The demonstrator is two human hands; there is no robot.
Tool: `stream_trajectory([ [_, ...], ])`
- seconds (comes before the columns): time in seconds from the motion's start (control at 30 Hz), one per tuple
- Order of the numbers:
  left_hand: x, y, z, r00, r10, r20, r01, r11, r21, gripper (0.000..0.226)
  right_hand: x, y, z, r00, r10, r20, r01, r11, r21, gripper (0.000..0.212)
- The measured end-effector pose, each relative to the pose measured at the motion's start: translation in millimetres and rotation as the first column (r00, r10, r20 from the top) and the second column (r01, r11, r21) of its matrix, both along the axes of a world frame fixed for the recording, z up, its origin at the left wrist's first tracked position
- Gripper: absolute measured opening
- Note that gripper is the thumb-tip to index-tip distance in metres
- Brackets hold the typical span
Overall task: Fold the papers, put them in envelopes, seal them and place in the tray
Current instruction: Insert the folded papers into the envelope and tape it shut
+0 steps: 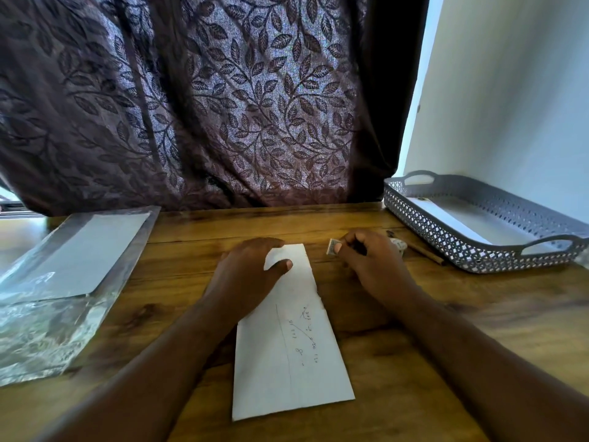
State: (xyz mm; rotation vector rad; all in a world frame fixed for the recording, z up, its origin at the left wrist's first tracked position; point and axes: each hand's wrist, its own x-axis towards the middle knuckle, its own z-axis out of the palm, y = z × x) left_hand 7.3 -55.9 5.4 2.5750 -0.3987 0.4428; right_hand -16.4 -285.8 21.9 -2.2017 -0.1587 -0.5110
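A white envelope (287, 339) with handwriting on it lies lengthwise on the wooden table (446, 330) in front of me. My left hand (251, 272) presses flat on its far end, thumb across the paper. My right hand (369, 260) hovers just right of that end, fingers pinched on a small sticker or stamp-like piece (333, 247). A grey perforated tray (478, 253) stands at the right, with a white envelope (452, 218) lying inside it.
A clear plastic packet (63, 282) holding white envelopes lies at the left. A small tape roll (398, 244) and a brown stick-like object (427, 253) sit between my right hand and the tray. A dark leaf-patterned curtain (207, 100) hangs behind the table.
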Motion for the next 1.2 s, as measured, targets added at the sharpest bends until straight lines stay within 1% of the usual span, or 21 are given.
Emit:
stream_trajectory([
  [0.07, 1.2, 3.9, -1.8, 0.997, 0.005, -0.077, 0.001, 0.997, 0.081, 0.062, 0.6, 0.0, -0.9, 0.998, 0.002, -0.062, 0.000, 0.999, 0.036, 0.014],
  [0.13, 2.0, 6.6, -2.1, 0.987, -0.011, -0.163, 0.039, 0.984, 0.173, 0.074, 1.3, 0.2, -1.3, 0.993, 0.014, -0.116, -0.004, 0.997, 0.082, 0.016],
  [0.2, 1.6, 8.2, -0.9, 0.974, -0.020, -0.224, 0.078, 0.964, 0.253, 0.079, 1.9, -0.2, -0.7, 0.987, 0.033, -0.155, -0.013, 0.991, 0.130, 0.018],
  [0.33, -7.3, 9.4, 5.4, 0.970, -0.048, -0.237, 0.128, 0.933, 0.336, 0.086, 2.8, -1.5, -0.4, 0.979, 0.059, -0.194, -0.017, 0.977, 0.211, 0.023],
  [0.43, -18.3, 5.3, 5.4, 0.966, -0.053, -0.252, 0.152, 0.907, 0.392, 0.107, 4.0, -2.1, 0.3, 0.973, 0.065, -0.221, -0.010, 0.971, 0.240, 0.024],
  [0.5, -22.1, 5.1, 3.7, 0.969, -0.055, -0.242, 0.147, 0.912, 0.383, 0.116, 6.4, 2.8, 0.8, 0.967, 0.067, -0.247, -0.016, 0.979, 0.203, 0.023],
  [0.6, -18.6, 2.4, 0.1, 0.978, -0.055, -0.203, 0.125, 0.929, 0.348, 0.115, 15.4, 10.1, 2.0, 0.954, 0.043, -0.296, -0.023, 0.997, 0.071, 0.028],
  [0.7, -12.0, 1.3, -3.8, 0.979, -0.052, -0.199, 0.108, 0.953, 0.284, 0.108, 26.0, 18.3, 9.1, 0.924, 0.079, -0.373, -0.080, 0.997, 0.015, 0.046],
  [0.77, -6.0, 1.0, -5.0, 0.981, -0.057, -0.184, 0.106, 0.959, 0.265, 0.101, 32.0, 23.0, 14.8, 0.914, 0.086, -0.395, -0.120, 0.991, -0.061, 0.051],
  [0.83, -2.0, 1.7, -6.4, 0.985, -0.057, -0.164, 0.098, 0.963, 0.251, 0.097, 38.3, 27.3, 17.7, 0.903, 0.099, -0.418, -0.163, 0.979, -0.120, 0.052],
  [0.97, 3.3, 3.0, -10.3, 0.988, -0.057, -0.140, 0.087, 0.973, 0.212, 0.095, 48.5, 32.8, 19.1, 0.883, 0.117, -0.454, -0.213, 0.963, -0.165, 0.054],
  [1.07, 4.8, 2.1, -10.5, 0.990, -0.051, -0.135, 0.078, 0.976, 0.205, 0.092, 54.3, 35.5, 19.5, 0.874, 0.102, -0.476, -0.238, 0.942, -0.236, 0.051],
  [1.2, 4.7, 1.0, -10.2, 0.991, -0.044, -0.126, 0.068, 0.979, 0.190, 0.082, 56.8, 36.3, 18.3, 0.863, 0.094, -0.497, -0.246, 0.936, -0.251, 0.049],
])
